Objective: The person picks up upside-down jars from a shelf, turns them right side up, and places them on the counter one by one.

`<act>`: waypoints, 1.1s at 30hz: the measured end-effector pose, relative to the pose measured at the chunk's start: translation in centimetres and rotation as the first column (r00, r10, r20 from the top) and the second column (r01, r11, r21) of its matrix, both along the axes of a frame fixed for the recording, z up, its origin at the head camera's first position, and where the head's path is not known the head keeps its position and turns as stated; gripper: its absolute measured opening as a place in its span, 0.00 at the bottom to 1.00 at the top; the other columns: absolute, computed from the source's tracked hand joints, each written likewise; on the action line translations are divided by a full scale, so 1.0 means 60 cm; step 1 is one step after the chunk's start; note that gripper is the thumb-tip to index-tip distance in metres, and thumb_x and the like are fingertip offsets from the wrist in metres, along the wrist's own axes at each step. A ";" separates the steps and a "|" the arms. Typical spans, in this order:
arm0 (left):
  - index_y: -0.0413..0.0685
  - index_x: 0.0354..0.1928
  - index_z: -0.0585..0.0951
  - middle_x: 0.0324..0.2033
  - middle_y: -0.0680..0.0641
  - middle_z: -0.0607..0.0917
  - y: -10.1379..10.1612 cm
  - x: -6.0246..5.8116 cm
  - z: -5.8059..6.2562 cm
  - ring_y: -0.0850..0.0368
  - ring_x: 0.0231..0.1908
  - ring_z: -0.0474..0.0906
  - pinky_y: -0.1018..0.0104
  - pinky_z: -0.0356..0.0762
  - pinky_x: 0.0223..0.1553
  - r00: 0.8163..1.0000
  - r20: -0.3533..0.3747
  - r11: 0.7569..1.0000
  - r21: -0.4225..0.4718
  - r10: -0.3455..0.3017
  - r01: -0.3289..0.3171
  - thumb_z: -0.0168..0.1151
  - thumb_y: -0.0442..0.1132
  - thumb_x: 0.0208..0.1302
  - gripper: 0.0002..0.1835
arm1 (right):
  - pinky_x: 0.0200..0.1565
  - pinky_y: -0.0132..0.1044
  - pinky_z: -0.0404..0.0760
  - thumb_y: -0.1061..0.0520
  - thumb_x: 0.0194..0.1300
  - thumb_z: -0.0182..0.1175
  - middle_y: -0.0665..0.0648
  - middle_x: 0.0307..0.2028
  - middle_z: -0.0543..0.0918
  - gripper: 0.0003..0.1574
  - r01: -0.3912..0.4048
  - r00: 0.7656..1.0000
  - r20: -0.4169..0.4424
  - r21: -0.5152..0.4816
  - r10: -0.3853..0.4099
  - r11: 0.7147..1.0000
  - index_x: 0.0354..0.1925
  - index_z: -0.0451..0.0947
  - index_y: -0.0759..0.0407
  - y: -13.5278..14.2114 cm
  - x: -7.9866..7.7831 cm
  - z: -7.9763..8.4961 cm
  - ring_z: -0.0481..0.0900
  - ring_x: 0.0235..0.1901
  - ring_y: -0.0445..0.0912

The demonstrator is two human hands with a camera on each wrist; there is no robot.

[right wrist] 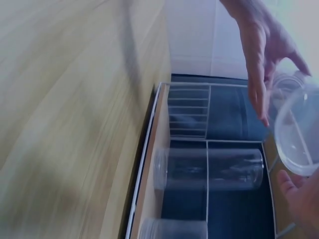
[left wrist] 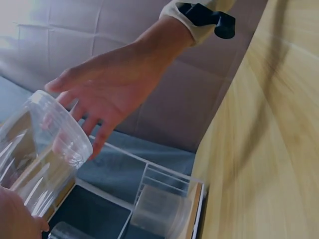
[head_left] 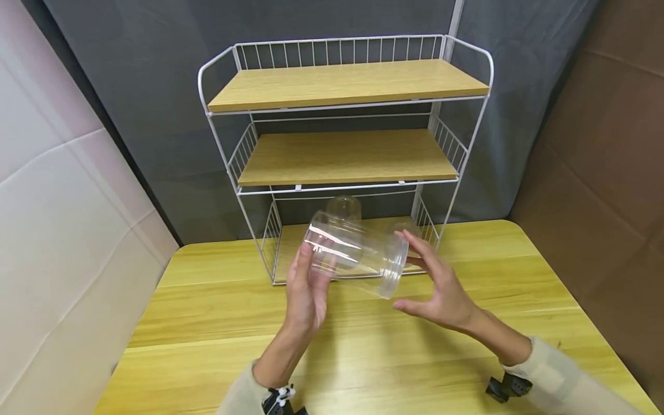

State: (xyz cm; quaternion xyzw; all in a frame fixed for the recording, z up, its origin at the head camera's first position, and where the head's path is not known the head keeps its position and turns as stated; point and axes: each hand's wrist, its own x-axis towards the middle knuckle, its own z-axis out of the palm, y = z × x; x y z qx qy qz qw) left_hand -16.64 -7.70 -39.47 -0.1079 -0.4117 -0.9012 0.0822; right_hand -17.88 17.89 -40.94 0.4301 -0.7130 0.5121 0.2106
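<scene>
A clear plastic jar lies tilted nearly on its side in the air, its wide rimmed end toward the right. My left hand grips it around the narrower end, thumb on the near side. At the rimmed end is my right hand, its fingers spread and the thumb well apart; the index fingertip is right at the upper edge of the rim. From the left wrist view, the right hand shows its open palm behind the rim.
A white wire rack with three wooden shelves stands at the back of the wooden table. On its bottom shelf are an upright clear jar and another clear jar near the right side. Fabric walls enclose the left, back and right.
</scene>
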 end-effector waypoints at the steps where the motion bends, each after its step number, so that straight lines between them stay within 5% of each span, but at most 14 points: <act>1: 0.33 0.79 0.62 0.75 0.33 0.67 0.004 0.001 0.001 0.38 0.76 0.65 0.48 0.66 0.76 1.000 0.003 1.000 0.006 0.001 -0.001 0.64 0.59 0.74 0.46 | 0.68 0.39 0.79 0.48 0.58 0.82 0.74 0.76 0.64 0.69 -0.004 1.000 0.015 -0.013 0.005 1.000 0.79 0.53 0.77 -0.004 0.002 -0.002 0.72 0.72 0.54; 11: 0.40 0.78 0.66 0.70 0.39 0.73 0.010 0.006 -0.006 0.40 0.74 0.67 0.46 0.67 0.75 0.998 0.029 0.999 -0.019 -0.047 0.047 0.61 0.61 0.76 0.42 | 0.69 0.43 0.76 0.69 0.45 0.81 0.78 0.73 0.62 0.71 -0.010 0.999 0.033 -0.144 0.015 0.990 0.79 0.51 0.77 -0.022 0.002 -0.002 0.70 0.73 0.52; 16: 0.38 0.82 0.56 0.78 0.36 0.62 -0.008 0.004 -0.014 0.37 0.79 0.57 0.51 0.68 0.75 0.991 0.040 0.986 -0.110 -0.124 0.128 0.58 0.53 0.80 0.41 | 0.69 0.39 0.76 0.76 0.38 0.77 0.76 0.73 0.64 0.71 0.000 0.999 0.052 -0.139 0.007 0.990 0.78 0.53 0.78 -0.005 -0.002 0.013 0.71 0.71 0.52; 20: 0.41 0.83 0.50 0.79 0.37 0.58 -0.024 0.002 -0.020 0.42 0.79 0.57 0.57 0.72 0.73 0.995 0.048 0.944 -0.317 -0.082 0.093 0.56 0.42 0.80 0.39 | 0.68 0.37 0.78 0.77 0.38 0.75 0.70 0.73 0.67 0.69 0.013 0.999 0.051 -0.126 -0.007 0.992 0.77 0.56 0.79 0.012 -0.008 0.028 0.73 0.67 0.50; 22: 0.43 0.84 0.50 0.80 0.40 0.60 -0.032 0.000 -0.022 0.44 0.79 0.58 0.56 0.71 0.74 1.000 0.006 0.882 -0.472 -0.018 0.019 0.59 0.38 0.78 0.41 | 0.68 0.36 0.78 0.76 0.38 0.75 0.66 0.73 0.68 0.68 0.035 0.998 0.049 -0.114 -0.030 0.993 0.77 0.57 0.78 0.021 -0.011 0.035 0.72 0.66 0.49; 24: 0.45 0.84 0.52 0.78 0.42 0.63 -0.040 -0.002 -0.025 0.45 0.79 0.59 0.55 0.68 0.75 0.996 -0.081 0.788 -0.609 0.049 -0.088 0.63 0.36 0.75 0.43 | 0.67 0.34 0.78 0.77 0.38 0.74 0.63 0.73 0.68 0.67 0.055 0.998 0.044 -0.108 -0.051 0.993 0.77 0.58 0.77 0.030 -0.012 0.042 0.71 0.66 0.49; 26: 0.45 0.84 0.53 0.78 0.42 0.65 -0.050 -0.005 -0.026 0.44 0.79 0.60 0.51 0.66 0.77 0.972 -0.211 0.686 -0.693 0.102 -0.222 0.67 0.34 0.72 0.45 | 0.68 0.34 0.77 0.76 0.38 0.74 0.62 0.73 0.68 0.65 0.072 0.997 0.034 -0.101 -0.069 0.992 0.76 0.60 0.77 0.038 -0.013 0.049 0.71 0.67 0.49; 28: 0.43 0.84 0.55 0.78 0.40 0.65 -0.064 -0.011 -0.026 0.42 0.78 0.61 0.50 0.63 0.78 0.922 -0.364 0.578 -0.727 0.135 -0.371 0.70 0.33 0.69 0.47 | 0.69 0.34 0.76 0.77 0.38 0.73 0.65 0.73 0.68 0.64 0.071 0.997 0.016 -0.105 -0.070 0.992 0.75 0.61 0.78 0.046 -0.016 0.055 0.71 0.68 0.51; 30: 0.39 0.83 0.56 0.77 0.38 0.65 -0.080 -0.019 -0.022 0.40 0.77 0.62 0.52 0.62 0.79 0.847 -0.507 0.476 -0.713 0.158 -0.516 0.72 0.32 0.66 0.48 | 0.70 0.35 0.75 0.77 0.38 0.72 0.69 0.73 0.68 0.62 0.063 0.998 -0.007 -0.108 -0.064 0.992 0.74 0.63 0.80 0.054 -0.019 0.061 0.71 0.69 0.54; 32: 0.36 0.81 0.58 0.76 0.35 0.66 -0.099 -0.029 -0.014 0.38 0.75 0.64 0.55 0.61 0.79 0.767 -0.617 0.411 -0.661 0.177 -0.627 0.73 0.32 0.63 0.49 | 0.72 0.38 0.73 0.76 0.39 0.73 0.72 0.72 0.68 0.60 0.057 0.998 -0.030 -0.106 -0.060 0.993 0.72 0.64 0.81 0.063 -0.021 0.066 0.70 0.71 0.55; 33: 0.36 0.81 0.58 0.76 0.35 0.66 -0.109 -0.033 -0.007 0.37 0.75 0.64 0.56 0.61 0.79 0.734 -0.651 0.399 -0.631 0.193 -0.665 0.74 0.33 0.62 0.49 | 0.72 0.38 0.73 0.75 0.39 0.73 0.74 0.72 0.68 0.59 0.055 0.997 -0.041 -0.099 -0.059 0.994 0.72 0.65 0.81 0.068 -0.022 0.068 0.70 0.71 0.56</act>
